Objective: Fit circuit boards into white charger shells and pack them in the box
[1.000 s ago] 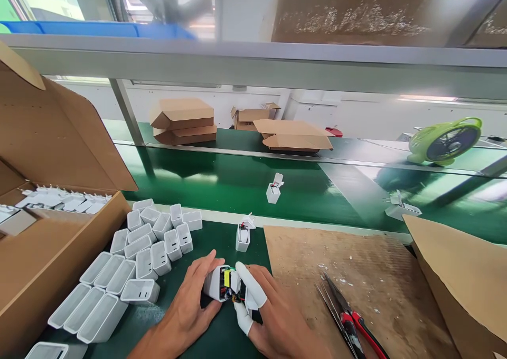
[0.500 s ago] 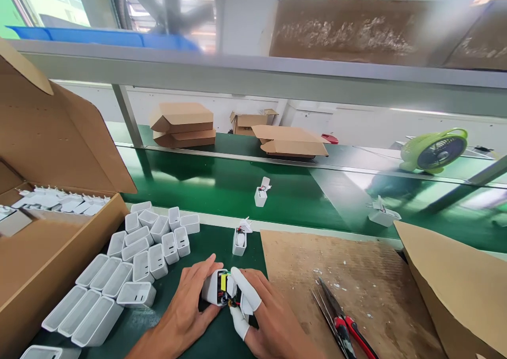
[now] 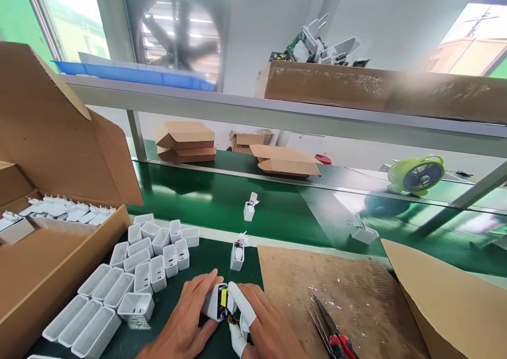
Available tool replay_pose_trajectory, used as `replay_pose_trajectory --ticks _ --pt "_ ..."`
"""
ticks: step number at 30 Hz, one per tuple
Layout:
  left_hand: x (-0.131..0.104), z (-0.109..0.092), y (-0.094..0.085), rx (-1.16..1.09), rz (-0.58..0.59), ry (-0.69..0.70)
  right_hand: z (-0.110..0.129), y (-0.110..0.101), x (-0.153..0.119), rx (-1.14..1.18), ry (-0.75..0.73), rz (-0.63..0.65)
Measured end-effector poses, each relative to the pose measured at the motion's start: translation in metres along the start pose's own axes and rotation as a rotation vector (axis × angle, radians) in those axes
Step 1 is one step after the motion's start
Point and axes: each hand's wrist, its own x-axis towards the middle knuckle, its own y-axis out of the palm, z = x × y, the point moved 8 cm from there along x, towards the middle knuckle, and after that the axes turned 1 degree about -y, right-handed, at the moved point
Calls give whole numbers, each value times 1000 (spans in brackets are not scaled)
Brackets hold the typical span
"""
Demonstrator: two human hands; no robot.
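Near the bottom centre, my left hand (image 3: pixel 189 312) is closed round the white shell of a small charger (image 3: pixel 213 302). Its open side shows a yellow-wrapped part, a dark board and thin wires. My right hand (image 3: pixel 263 317), with white covers on the thumb and index finger, pinches the charger's other side, where a white piece shows. Just beyond my hands stands a white case (image 3: pixel 237 257) with wires and a loose cap on top. Another such case (image 3: pixel 249 211) sits farther off on the green belt (image 3: pixel 206 190).
Several white shells (image 3: pixel 138 264) lie left of my hands, beside an open carton (image 3: pixel 79 258) holding white parts. To the right are a brown board (image 3: pixel 356 295), tweezers (image 3: pixel 320 330), red-handled pliers (image 3: pixel 335 330) and a cardboard flap (image 3: pixel 447 295). A green fan (image 3: pixel 418 177) stands behind.
The view has tilted upward, so the shelf and belt appear lower and more of the upper shelf shows. Both hands keep the charger between them, with little change in grip.
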Motion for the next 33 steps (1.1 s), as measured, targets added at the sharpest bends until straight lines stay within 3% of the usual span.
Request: replay_pose_trajectory --ticks 12,16,18,20,26,29,33 --pt "2 -6 -4 -20 -41 20 -2 20 2 -89 44 160" --pt "4 -7 3 -226 99 -32 -7 3 6 88 203 183" --pt "5 -11 8 -339 183 -39 -9 -9 4 159 231 163" --pt "6 -12 8 -372 190 -55 -11 -15 0 200 227 148" --pt "11 -7 -14 -328 2 -121 -25 10 -15 274 203 137" --pt "14 -11 -25 -320 -13 -94 -28 24 -17 241 180 139" --pt "19 -19 -36 -295 11 -21 -20 28 -15 176 80 70"
